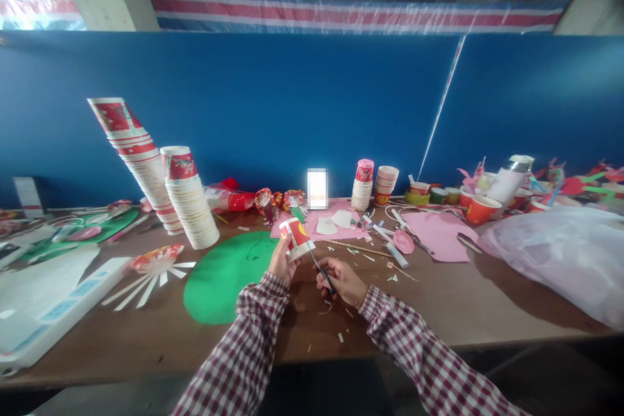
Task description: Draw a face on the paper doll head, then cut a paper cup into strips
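Note:
My left hand [281,263] is closed around a red and white paper cup [295,238], tilted on its side above the table. My right hand [342,282] grips a pair of scissors [322,271], whose blades reach up to the cup's edge. Whether the blades are parted cannot be made out. Small white paper scraps [340,338] lie on the brown table [419,312] below my hands. A round green sheet [219,283] lies flat beside my left forearm.
Two tall stacks of paper cups [192,201] lean at the left, near a cut cup with spread strips [156,266]. Pink sheets [439,234] and glue tools lie behind my hands. A white plastic bag [560,260] and red cups [482,209] occupy the right. A blue panel [273,97] backs the table.

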`<state>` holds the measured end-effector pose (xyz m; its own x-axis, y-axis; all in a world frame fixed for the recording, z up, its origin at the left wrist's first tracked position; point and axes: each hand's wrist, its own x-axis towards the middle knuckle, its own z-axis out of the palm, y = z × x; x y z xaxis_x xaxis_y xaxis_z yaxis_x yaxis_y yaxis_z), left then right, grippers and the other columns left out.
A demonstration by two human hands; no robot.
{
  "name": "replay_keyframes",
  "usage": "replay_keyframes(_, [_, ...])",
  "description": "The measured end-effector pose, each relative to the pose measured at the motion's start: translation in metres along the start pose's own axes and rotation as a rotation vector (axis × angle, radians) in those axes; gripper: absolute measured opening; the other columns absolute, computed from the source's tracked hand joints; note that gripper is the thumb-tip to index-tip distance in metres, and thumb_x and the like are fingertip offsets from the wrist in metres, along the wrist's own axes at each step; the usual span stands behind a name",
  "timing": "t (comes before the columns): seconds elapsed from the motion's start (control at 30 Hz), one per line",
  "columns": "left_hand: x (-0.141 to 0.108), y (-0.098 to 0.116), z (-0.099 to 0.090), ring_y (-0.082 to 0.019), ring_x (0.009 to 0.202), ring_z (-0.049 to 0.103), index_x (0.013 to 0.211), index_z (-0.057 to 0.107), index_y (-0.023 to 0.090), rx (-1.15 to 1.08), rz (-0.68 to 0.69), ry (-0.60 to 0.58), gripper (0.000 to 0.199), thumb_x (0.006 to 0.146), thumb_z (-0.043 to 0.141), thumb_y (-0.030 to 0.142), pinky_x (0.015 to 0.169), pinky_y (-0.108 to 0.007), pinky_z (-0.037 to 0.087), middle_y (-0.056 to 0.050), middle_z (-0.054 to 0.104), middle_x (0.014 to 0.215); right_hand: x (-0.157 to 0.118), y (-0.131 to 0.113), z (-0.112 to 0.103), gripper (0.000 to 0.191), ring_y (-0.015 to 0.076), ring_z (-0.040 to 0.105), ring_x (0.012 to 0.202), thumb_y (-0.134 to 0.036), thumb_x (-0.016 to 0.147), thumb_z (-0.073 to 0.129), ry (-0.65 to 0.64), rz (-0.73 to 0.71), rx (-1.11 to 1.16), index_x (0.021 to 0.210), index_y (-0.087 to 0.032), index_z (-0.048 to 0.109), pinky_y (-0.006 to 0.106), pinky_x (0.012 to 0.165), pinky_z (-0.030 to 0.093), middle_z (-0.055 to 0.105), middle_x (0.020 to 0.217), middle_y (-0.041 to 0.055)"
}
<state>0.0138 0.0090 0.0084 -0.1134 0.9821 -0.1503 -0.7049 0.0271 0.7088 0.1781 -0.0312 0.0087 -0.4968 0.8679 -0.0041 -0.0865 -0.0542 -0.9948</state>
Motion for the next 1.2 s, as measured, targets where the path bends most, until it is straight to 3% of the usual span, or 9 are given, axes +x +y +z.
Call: replay_keyframes(1.2, [-0.004, -0.0001, 0.0028, -0.015, 0.061, 0.063, 0.098, 0.058, 0.012, 0.059, 0.016, -0.03, 0.031, 0.076, 0.062, 0.034, 0.054, -0.024, 0.049, -0.006, 0.067, 0.079, 0.0, 0.0005, -0.0002, 0.04, 0.0084, 0.056, 0.05, -0.038, 0.065, 0.07, 0.003, 0.003, 0.022, 0.095, -0.015, 0.054, 0.012, 0.034, 0.032, 0.059, 0.068, -0.0012])
